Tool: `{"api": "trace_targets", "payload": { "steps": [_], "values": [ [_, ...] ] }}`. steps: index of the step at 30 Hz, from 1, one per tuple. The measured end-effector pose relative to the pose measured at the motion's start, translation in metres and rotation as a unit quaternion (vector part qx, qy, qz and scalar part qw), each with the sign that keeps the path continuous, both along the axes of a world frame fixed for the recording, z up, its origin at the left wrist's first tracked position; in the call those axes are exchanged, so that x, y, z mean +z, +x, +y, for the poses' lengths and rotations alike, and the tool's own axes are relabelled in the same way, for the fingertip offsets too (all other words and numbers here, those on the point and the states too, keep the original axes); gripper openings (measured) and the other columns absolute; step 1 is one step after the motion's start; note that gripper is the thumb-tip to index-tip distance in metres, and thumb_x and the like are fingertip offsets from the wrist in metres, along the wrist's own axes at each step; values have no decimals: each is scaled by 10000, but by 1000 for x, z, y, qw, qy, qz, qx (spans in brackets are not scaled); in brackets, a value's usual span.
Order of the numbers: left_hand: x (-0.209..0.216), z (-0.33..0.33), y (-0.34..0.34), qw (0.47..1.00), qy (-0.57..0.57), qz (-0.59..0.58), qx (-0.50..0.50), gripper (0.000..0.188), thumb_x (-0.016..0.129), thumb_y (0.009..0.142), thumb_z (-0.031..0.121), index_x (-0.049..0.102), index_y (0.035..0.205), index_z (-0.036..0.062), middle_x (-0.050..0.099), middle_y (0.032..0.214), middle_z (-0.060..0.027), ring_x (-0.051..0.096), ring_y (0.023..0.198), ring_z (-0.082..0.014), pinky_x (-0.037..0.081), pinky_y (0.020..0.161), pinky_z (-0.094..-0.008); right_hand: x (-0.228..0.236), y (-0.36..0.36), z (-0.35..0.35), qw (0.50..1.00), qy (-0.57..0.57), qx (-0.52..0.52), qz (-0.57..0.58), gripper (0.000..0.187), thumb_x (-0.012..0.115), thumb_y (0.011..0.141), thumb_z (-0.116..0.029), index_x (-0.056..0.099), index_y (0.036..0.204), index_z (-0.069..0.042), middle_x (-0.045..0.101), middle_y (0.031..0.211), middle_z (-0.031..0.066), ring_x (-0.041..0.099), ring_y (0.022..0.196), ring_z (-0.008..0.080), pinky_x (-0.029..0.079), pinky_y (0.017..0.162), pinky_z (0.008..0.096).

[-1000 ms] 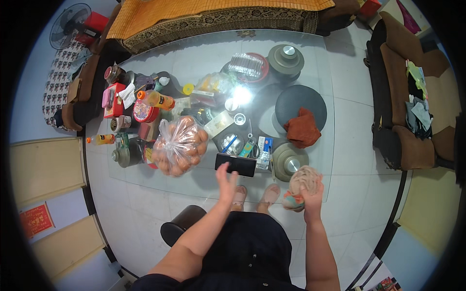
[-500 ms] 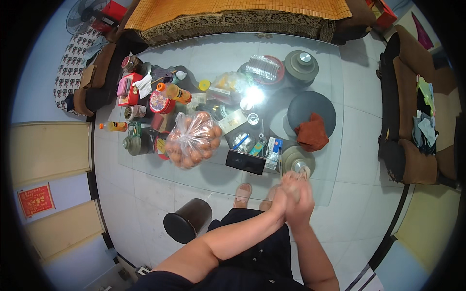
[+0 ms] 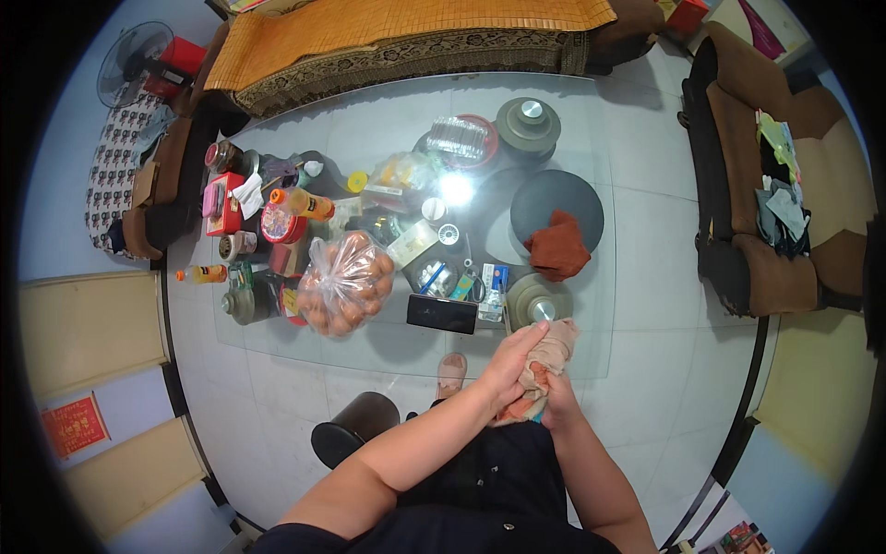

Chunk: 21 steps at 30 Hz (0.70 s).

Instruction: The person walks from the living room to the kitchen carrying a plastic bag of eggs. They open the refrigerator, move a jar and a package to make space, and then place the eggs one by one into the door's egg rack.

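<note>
At the far left of the glass worktop (image 3: 591, 222) stand a small orange plastic bottle (image 3: 200, 273), a red box (image 3: 220, 203) and a round red tin (image 3: 279, 222). Right of them, near the front edge, sits a clear plastic bag of brown round fruit (image 3: 343, 283), knotted at the top. Just to its right a flat black rectangular phone (image 3: 442, 314) lies close to the near edge, with a small blue-and-white packet (image 3: 494, 282) beside it. Further right a rust-red cloth (image 3: 558, 246) is heaped on a round dark tray (image 3: 556, 208), and a grey-green round lidded pot (image 3: 538, 303) stands near the worktop's front edge.

Just in front of that pot, the left hand (image 3: 510, 367) is curled over a crumpled beige and orange cloth (image 3: 544, 365), fingers closed on it from above. The right hand (image 3: 558, 404) grips the same cloth from below, mostly hidden by it. The cloth is held between both hands at the near edge of the worktop, above the person's lap.
</note>
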<state>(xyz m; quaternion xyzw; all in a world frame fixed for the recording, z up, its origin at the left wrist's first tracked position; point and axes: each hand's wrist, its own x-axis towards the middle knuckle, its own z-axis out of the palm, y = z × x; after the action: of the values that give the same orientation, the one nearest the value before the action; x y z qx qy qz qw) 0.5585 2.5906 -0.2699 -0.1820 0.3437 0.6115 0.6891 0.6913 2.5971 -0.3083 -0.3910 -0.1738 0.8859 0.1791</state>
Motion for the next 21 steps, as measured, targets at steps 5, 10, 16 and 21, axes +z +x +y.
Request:
{"api": "trace_targets", "payload": {
  "steps": [5, 10, 16, 21],
  "values": [
    [-16, -6, -17, 996, -31, 87, -5, 327, 491, 934, 272, 470, 1179, 57, 580, 1079, -101, 594, 949, -211, 497, 819, -346, 28, -15, 41, 971, 182, -54, -142, 470, 611, 839, -92, 397, 1248, -6, 522, 1180, 78, 516, 1068, 151, 421, 915, 296],
    [-17, -3, -41, 988, -98, 105, -50, 324, 499, 928, 272, 468, 1191, 85, 562, 1092, -81, 575, 964, -184, 498, 807, -342, 69, -26, 46, 840, 470, 118, -243, 390, 667, 744, -65, 517, 1103, -31, 556, 1052, 88, 562, 984, 219, 448, 853, 322],
    [-63, -2, -9, 940, 181, -285, -44, 329, 519, 900, 388, 529, 1058, 100, 570, 918, -47, 593, 819, -175, 504, 720, -318, 105, -56, 4, 704, 642, 200, -227, 300, 689, 668, -175, 593, 935, -77, 602, 917, 92, 603, 812, 325, 481, 718, 380],
    [-38, -11, 14, 988, 46, -138, 45, 324, 435, 934, 399, 544, 1018, 105, 584, 957, -49, 596, 835, -183, 499, 732, -345, 87, -58, 34, 644, 642, 215, -358, 214, 634, 723, -177, 575, 889, -55, 599, 775, 126, 612, 706, 304, 484, 607, 424]
  ]
}}
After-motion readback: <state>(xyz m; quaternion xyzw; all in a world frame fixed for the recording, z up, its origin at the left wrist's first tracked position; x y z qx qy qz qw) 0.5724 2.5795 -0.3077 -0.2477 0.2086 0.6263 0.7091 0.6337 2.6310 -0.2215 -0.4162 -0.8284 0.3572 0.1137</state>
